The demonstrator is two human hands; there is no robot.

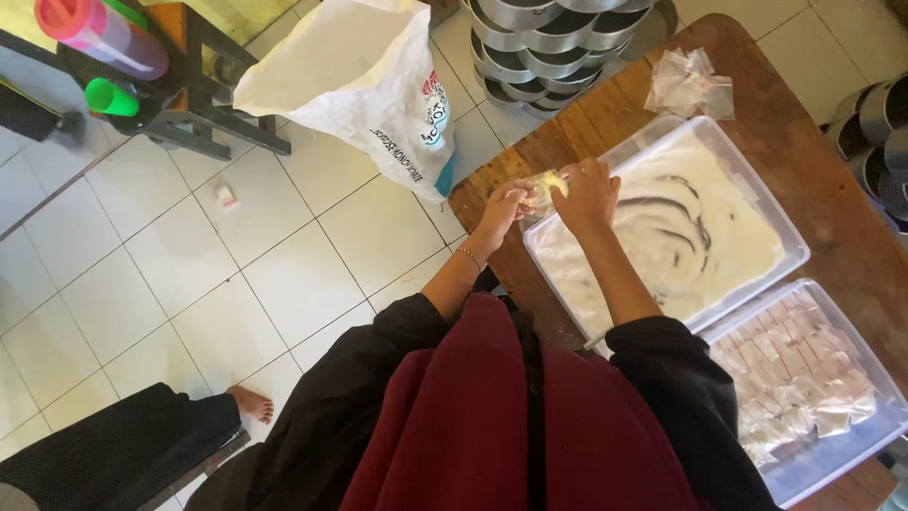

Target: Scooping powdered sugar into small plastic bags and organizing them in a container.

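Hands [549, 203] over tray [757, 203] of pale paste [728, 237]

both hands [544, 201] together, fingers pinched

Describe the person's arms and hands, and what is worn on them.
Both hands, left and right, are bare, without gloves. Black sleeves are pushed up to about the elbows, leaving the forearms uncovered. A thin bracelet circles the left wrist.
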